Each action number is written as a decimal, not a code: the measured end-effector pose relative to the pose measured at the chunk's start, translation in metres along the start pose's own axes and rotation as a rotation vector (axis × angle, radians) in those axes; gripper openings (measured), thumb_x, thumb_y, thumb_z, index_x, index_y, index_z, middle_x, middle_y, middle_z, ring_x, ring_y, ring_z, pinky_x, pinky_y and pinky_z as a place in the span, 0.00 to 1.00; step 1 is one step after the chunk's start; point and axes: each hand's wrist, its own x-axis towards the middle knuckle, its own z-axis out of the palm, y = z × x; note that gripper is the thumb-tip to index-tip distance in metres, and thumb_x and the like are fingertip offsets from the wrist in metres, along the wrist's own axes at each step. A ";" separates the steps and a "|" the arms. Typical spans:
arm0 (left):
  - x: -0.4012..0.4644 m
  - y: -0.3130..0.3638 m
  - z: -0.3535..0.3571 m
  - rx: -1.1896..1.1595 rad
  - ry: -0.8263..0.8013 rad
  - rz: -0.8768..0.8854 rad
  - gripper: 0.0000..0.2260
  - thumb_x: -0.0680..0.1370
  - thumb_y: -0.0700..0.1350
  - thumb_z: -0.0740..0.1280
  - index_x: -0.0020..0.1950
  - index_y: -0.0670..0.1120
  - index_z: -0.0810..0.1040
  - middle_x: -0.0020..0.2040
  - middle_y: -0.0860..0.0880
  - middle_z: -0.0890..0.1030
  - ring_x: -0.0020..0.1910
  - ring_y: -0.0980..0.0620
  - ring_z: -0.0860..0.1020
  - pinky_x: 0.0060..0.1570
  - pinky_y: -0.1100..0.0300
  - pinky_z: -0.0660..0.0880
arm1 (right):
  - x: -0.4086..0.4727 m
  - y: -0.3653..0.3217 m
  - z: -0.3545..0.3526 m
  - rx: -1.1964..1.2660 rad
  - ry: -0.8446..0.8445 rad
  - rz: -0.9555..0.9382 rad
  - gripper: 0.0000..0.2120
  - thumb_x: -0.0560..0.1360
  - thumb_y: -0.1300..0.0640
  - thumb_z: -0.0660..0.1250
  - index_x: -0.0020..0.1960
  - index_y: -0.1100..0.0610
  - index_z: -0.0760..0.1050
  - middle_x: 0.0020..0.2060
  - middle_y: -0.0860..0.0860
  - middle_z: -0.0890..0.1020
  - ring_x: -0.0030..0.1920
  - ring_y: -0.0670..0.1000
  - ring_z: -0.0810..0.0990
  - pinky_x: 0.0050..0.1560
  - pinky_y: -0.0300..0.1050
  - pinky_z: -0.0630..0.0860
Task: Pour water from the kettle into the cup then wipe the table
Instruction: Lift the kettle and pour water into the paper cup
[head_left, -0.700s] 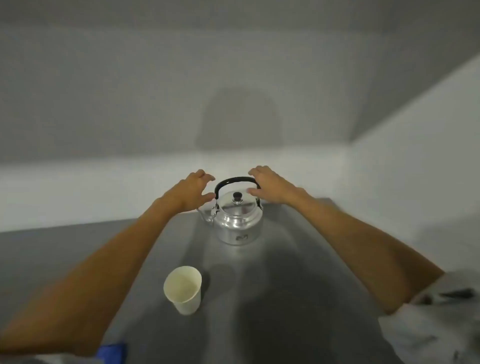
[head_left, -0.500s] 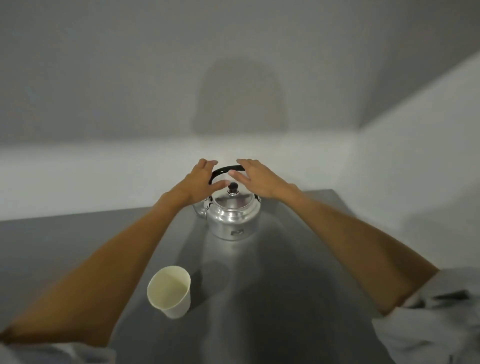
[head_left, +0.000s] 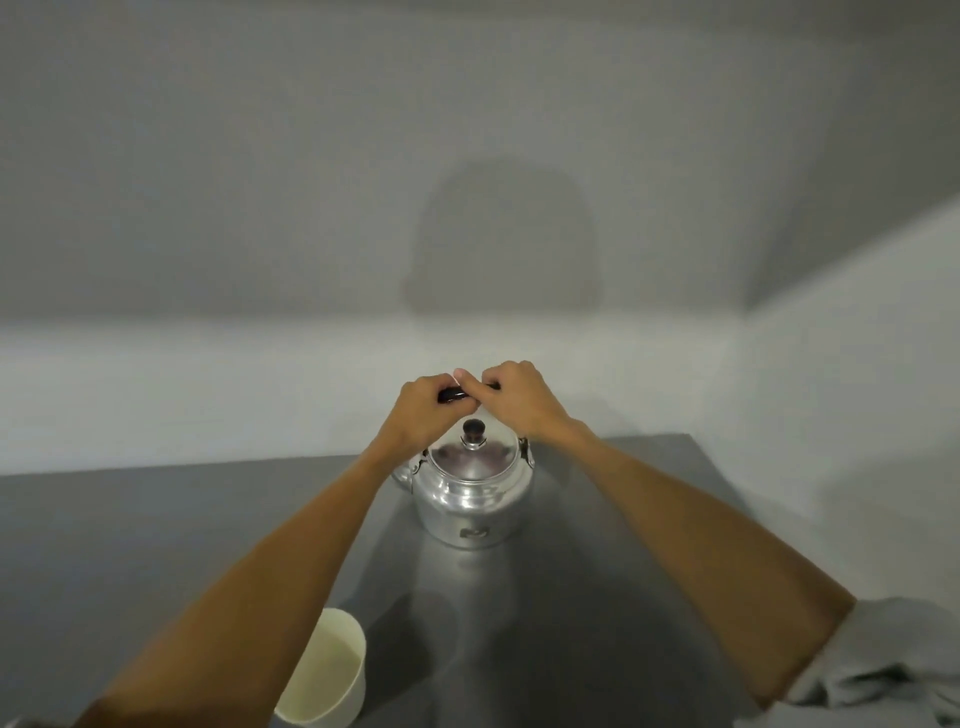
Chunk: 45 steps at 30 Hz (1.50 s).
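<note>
A shiny metal kettle with a dark lid knob stands upright on the grey table, its spout pointing left. Its black handle arches over the lid. My left hand and my right hand are both closed around that handle from either side, fingertips meeting at its top. A white paper cup stands near the front edge, left of centre, partly hidden behind my left forearm. It looks empty.
The table's far edge meets a pale wall close behind the kettle, and its right edge ends near a side wall. A grey sleeve shows at the lower right.
Both hands have gone from hovering open beside the handle to closing around it. The handle now stands higher above the lid. The camera has moved closer.
</note>
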 end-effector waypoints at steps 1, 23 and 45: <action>-0.001 0.000 0.000 -0.006 0.011 -0.014 0.10 0.72 0.45 0.68 0.43 0.37 0.79 0.34 0.42 0.77 0.33 0.52 0.71 0.36 0.62 0.70 | -0.001 -0.001 0.000 0.009 0.009 -0.006 0.29 0.75 0.39 0.61 0.25 0.57 0.62 0.20 0.49 0.63 0.24 0.49 0.61 0.29 0.44 0.63; -0.142 0.099 -0.096 0.039 -0.223 0.185 0.25 0.69 0.57 0.73 0.64 0.57 0.70 0.51 0.61 0.75 0.47 0.65 0.74 0.46 0.70 0.73 | -0.103 -0.138 -0.082 -0.075 0.287 -0.089 0.28 0.68 0.45 0.65 0.20 0.55 0.54 0.16 0.48 0.54 0.22 0.49 0.54 0.26 0.42 0.56; -0.264 -0.089 -0.031 -0.405 -0.065 -0.360 0.43 0.60 0.41 0.81 0.69 0.51 0.61 0.65 0.51 0.72 0.64 0.52 0.72 0.56 0.65 0.72 | -0.161 -0.148 -0.038 -0.307 0.112 -0.167 0.27 0.70 0.46 0.67 0.20 0.55 0.57 0.17 0.48 0.55 0.24 0.50 0.54 0.27 0.42 0.59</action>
